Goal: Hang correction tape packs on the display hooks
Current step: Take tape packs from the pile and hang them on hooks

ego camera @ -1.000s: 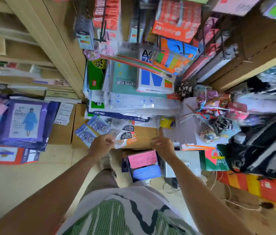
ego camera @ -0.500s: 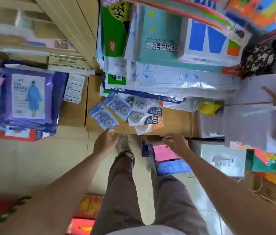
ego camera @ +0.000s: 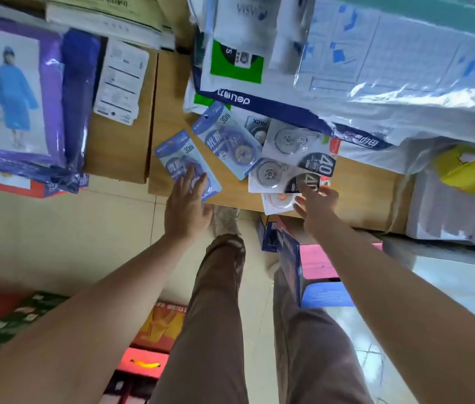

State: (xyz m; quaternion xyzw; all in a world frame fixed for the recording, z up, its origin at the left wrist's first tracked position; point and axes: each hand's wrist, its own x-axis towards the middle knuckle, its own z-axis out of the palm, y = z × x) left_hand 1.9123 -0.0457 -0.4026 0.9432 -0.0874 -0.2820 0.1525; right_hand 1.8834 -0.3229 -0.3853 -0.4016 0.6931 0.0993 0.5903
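Several correction tape packs lie on a brown cardboard box (ego camera: 361, 196) below me. Two blue "30m" packs sit on the left: one near the box's front edge (ego camera: 178, 158), one further back (ego camera: 224, 135). White packs marked "40" (ego camera: 297, 161) overlap to their right. My left hand (ego camera: 186, 205) hovers with fingers spread, its fingertips over the nearer blue pack. My right hand (ego camera: 316, 204) reaches with fingers apart to the front edge of the white packs, touching the lowest one (ego camera: 278, 201). No display hooks are in view.
Stacked paper reams and plastic-wrapped packs (ego camera: 376, 68) overhang the box from behind. A purple raincoat package (ego camera: 17, 94) lies at left on another box. Pink and blue pads (ego camera: 318, 266) stand by my right leg. Boxes (ego camera: 157, 330) lie on the tiled floor.
The view has tipped down from the hanging display to the box. Both hands have moved forward and down onto the packs, the left over a blue one, the right at the white ones.
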